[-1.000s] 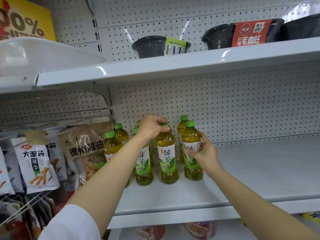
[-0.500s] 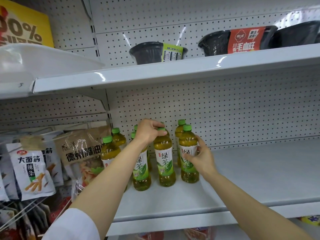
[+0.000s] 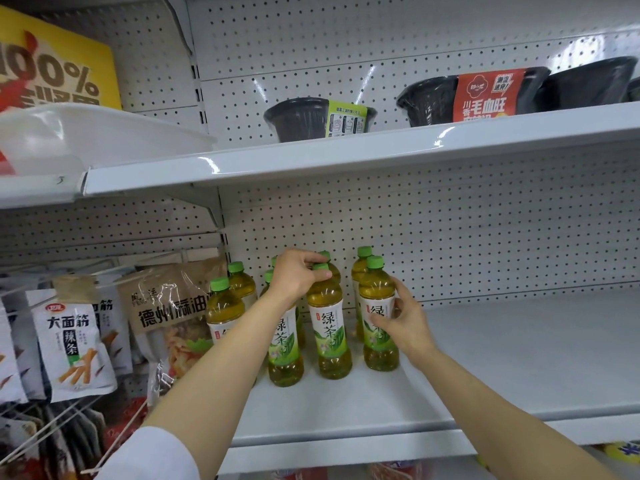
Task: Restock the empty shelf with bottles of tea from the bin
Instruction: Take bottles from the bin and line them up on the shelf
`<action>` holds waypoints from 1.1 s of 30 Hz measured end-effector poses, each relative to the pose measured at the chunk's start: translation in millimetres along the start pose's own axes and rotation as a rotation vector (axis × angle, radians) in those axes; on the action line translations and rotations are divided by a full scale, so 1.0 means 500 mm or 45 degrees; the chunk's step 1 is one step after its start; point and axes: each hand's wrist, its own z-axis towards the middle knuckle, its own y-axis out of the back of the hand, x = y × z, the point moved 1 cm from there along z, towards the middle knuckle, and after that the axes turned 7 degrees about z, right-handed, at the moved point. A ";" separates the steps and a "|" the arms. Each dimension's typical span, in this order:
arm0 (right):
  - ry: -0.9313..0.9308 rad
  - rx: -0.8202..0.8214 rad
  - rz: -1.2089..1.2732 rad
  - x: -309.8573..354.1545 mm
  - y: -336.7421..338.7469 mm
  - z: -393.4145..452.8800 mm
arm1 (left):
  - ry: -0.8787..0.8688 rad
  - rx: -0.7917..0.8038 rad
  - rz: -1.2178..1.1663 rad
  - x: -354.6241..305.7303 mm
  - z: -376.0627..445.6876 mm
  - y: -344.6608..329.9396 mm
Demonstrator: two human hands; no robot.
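Little has shifted: left hand (image 3: 294,276) still pinches the middle bottle's (image 3: 329,323) cap, right hand (image 3: 403,320) fingers wrap its neighbour (image 3: 378,318) at frame centre, straightening rows; shelf (image 3: 519,358) mostly bare.

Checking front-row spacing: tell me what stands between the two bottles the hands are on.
Nothing: in the head view, only a narrow strip of bare shelf separates the left hand's bottle from the right hand's bottle.
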 end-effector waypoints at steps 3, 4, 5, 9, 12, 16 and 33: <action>0.013 0.014 0.012 -0.001 0.000 -0.001 | -0.011 -0.008 0.026 0.001 0.001 -0.003; 0.009 0.014 0.016 -0.003 0.001 0.000 | -0.009 -0.012 0.026 0.001 0.002 -0.004; 0.007 0.013 0.021 -0.005 0.001 0.001 | -0.005 -0.011 0.019 0.002 0.003 -0.006; -0.001 0.031 0.028 -0.015 0.002 0.006 | -0.006 -0.009 0.038 0.004 0.006 -0.015; 0.002 0.051 0.007 -0.018 0.003 0.006 | -0.007 -0.027 0.022 0.006 0.004 -0.019; -0.002 0.107 -0.056 -0.013 0.006 0.001 | -0.023 -0.031 0.016 0.007 0.001 -0.019; -0.021 0.070 -0.310 0.037 0.050 -0.012 | -0.166 -0.047 0.488 -0.016 -0.036 -0.008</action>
